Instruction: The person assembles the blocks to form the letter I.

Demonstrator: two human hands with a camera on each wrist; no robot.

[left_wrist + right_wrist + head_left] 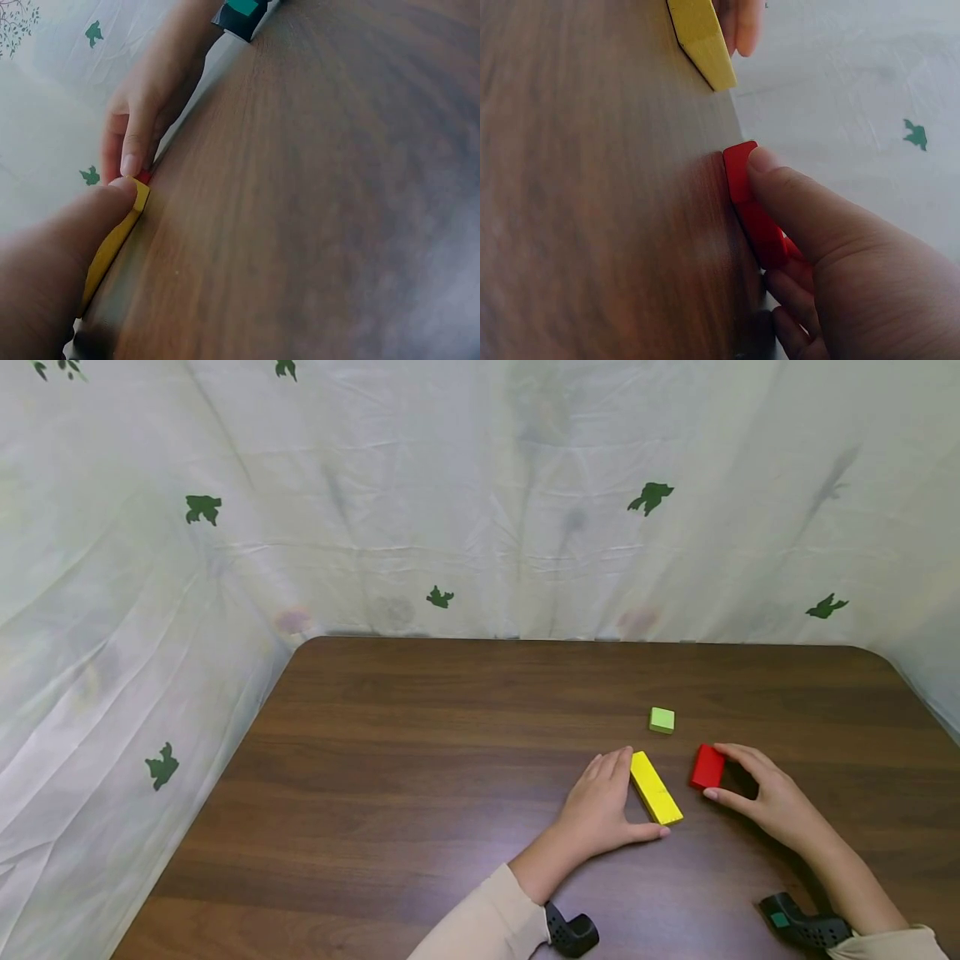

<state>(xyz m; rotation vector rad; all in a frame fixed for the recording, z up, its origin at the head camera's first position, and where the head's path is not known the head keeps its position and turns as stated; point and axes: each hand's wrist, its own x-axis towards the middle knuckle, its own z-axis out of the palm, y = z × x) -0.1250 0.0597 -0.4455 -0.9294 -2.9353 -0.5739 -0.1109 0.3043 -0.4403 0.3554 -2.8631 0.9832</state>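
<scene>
A long yellow block (656, 789) lies slantwise on the brown table. My left hand (596, 810) holds it by its ends, fingers at the far end and thumb at the near one. In the left wrist view the thumb presses the end of the yellow block (112, 251). To the right, my right hand (780, 802) pinches a shorter red block (707, 767) between thumb and fingers. The right wrist view shows the thumb on one end of the red block (739, 174), the fingers at its other end. A gap separates the two blocks.
A small light green block (662, 720) stands on the table beyond the red and yellow blocks. The wooden tabletop (420, 760) ends at a pale curtain (480, 502) with green leaf-like shapes. Each wrist wears a black device.
</scene>
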